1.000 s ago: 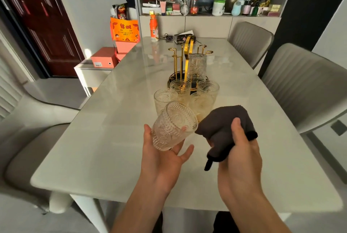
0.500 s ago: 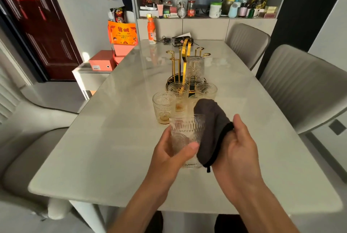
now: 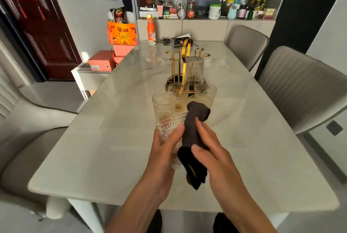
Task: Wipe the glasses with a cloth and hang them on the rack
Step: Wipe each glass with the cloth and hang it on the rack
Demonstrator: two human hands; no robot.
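Wiping goes on: left hand (image 3: 163,150) holds a glass (image 3: 170,129), right hand (image 3: 212,154) pinches the cloth (image 3: 191,138). One glass (image 3: 194,70) hangs on the rack (image 3: 185,52) (four glasses (image 3: 163,105) wait on the counter (image 3: 112,138)).

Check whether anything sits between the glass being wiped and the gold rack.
Yes. Four upright glasses stand clustered on the table, directly between the held glass and the gold rack. One glass already hangs inverted on the rack's near right side.

1 head camera looks forward and down, close over the table (image 3: 116,138).
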